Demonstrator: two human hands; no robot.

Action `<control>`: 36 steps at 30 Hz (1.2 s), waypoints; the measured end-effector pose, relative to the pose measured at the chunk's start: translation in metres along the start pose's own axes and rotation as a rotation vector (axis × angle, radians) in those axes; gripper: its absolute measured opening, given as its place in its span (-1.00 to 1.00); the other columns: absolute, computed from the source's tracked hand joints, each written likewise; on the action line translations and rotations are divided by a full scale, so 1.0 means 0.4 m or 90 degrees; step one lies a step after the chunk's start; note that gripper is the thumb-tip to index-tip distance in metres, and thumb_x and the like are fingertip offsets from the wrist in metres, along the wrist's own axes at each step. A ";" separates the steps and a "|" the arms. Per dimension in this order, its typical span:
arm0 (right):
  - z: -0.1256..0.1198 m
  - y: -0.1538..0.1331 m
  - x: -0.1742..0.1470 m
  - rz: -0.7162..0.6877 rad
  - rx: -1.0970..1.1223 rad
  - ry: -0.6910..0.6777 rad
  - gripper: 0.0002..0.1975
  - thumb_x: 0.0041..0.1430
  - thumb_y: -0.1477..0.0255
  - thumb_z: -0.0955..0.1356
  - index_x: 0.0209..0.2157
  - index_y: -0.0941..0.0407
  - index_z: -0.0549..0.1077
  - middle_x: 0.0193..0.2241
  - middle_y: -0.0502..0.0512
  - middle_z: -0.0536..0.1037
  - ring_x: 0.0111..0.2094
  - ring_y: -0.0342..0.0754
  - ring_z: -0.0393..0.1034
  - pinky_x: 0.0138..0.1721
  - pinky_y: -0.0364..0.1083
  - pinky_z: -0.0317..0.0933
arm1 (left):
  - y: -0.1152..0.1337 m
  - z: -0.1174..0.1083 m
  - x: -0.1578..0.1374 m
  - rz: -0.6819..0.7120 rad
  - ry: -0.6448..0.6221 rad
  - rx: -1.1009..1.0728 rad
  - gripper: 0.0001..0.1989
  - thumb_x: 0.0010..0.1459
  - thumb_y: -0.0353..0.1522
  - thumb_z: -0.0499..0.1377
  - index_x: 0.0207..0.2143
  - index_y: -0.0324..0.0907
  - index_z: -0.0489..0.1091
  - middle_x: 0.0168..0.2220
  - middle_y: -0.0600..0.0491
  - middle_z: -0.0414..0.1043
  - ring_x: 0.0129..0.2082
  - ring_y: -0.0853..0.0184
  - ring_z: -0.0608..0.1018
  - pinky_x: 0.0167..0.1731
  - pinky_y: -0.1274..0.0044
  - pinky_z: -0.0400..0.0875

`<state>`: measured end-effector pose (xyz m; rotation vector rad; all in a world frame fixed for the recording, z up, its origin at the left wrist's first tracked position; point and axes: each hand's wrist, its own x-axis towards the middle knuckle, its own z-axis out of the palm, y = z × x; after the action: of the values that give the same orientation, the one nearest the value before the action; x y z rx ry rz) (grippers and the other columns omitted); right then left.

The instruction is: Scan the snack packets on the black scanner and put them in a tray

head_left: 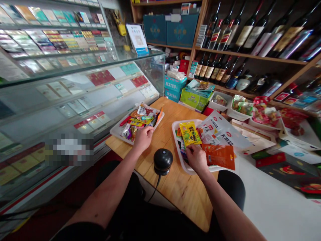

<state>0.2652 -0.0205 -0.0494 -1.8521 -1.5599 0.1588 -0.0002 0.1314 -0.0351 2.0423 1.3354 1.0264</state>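
My left hand (pixel 144 138) is at the near right side of a white tray (pixel 114 130) full of small snack packets (pixel 140 117). Its fingers are closed, and whatever they may pinch is hidden. My right hand (pixel 197 156) is over a second white tray (pixel 177 152), its fingers closed at the lower edge of a yellow candy packet (pixel 190 133). Beside that packet, a large grey-white snack bag (pixel 215 125) and an orange bag (pixel 219 156) lie across the tray and overhang its right side.
A black domed device (pixel 163 160) with a cable stands between the trays on the wooden table (pixel 173 113). A glass display counter (pixel 100 90) runs along the left. Boxes (pixel 197 98) and white snack bins (pixel 239 112) stand behind and right, below bottle shelves (pixel 250 55).
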 end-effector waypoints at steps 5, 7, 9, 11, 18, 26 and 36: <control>-0.003 -0.015 0.031 0.034 -0.018 -0.025 -0.79 0.23 0.37 0.29 -0.37 0.11 0.54 -0.34 0.07 0.57 -0.26 -0.02 0.44 -0.15 -0.08 0.22 | -0.115 -0.068 0.054 0.054 -0.100 0.146 -0.62 0.20 -0.50 0.01 -0.03 -0.17 0.52 -0.04 -0.05 0.56 -0.02 0.19 0.57 0.06 0.39 0.38; -0.004 -0.025 0.044 0.052 -0.024 -0.031 -0.79 0.22 0.35 0.29 -0.34 0.10 0.55 -0.30 0.06 0.58 -0.23 -0.01 0.46 -0.13 -0.07 0.23 | -0.153 -0.084 0.073 0.089 -0.192 0.183 -0.59 0.16 -0.51 0.04 -0.02 -0.13 0.53 -0.02 -0.05 0.55 0.00 0.17 0.56 0.06 0.39 0.38; -0.004 -0.038 0.056 0.071 -0.025 -0.033 -0.80 0.21 0.34 0.30 -0.34 0.09 0.56 -0.30 0.05 0.59 -0.23 -0.01 0.47 -0.14 -0.08 0.24 | -0.182 -0.092 0.085 0.116 -0.247 0.188 -0.64 0.15 -0.47 0.07 -0.08 -0.09 0.56 -0.07 -0.03 0.57 -0.05 0.17 0.57 0.01 0.40 0.39; 0.000 -0.054 0.066 0.092 -0.028 -0.040 -0.80 0.20 0.33 0.32 -0.34 0.08 0.57 -0.32 0.03 0.60 -0.27 -0.02 0.48 -0.17 -0.08 0.25 | -0.200 -0.101 0.092 0.130 -0.258 0.162 -0.71 0.17 -0.42 0.08 -0.19 -0.08 0.59 -0.16 -0.02 0.58 -0.14 0.18 0.58 -0.06 0.41 0.40; 0.056 -0.158 0.132 0.072 0.007 -0.032 -0.80 0.19 0.31 0.35 -0.34 0.10 0.59 -0.34 0.04 0.61 -0.30 -0.04 0.49 -0.20 -0.09 0.28 | -0.187 -0.175 0.090 0.123 -0.151 -0.060 -0.78 0.24 -0.32 0.13 -0.20 -0.12 0.58 -0.18 0.04 0.59 -0.17 0.27 0.58 -0.10 0.47 0.41; 0.181 -0.363 0.239 0.005 0.179 -0.193 -0.65 0.14 0.27 0.42 -0.09 0.16 0.53 -0.21 0.13 0.61 -0.21 -0.04 0.51 -0.12 -0.07 0.36 | -0.164 -0.169 0.086 -0.078 0.159 -0.435 -0.72 0.14 -0.22 0.29 -0.19 -0.22 0.58 -0.45 0.05 0.51 -0.58 0.44 0.41 -0.56 0.60 0.26; 0.274 -0.441 0.240 0.016 0.193 -0.239 -0.78 0.14 0.30 0.39 -0.24 0.14 0.56 -0.38 0.01 0.59 -0.39 -0.12 0.43 -0.33 -0.15 0.24 | -0.187 -0.187 0.060 -0.169 0.212 -0.738 -0.68 0.01 -0.22 0.37 -0.26 -0.26 0.53 -0.61 0.12 0.36 -0.66 0.50 0.34 -0.62 0.63 0.19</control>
<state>0.0908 0.1183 0.0020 -1.6651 -1.6487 0.7494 -0.0956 0.1831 -0.0374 0.8375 0.7627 1.5417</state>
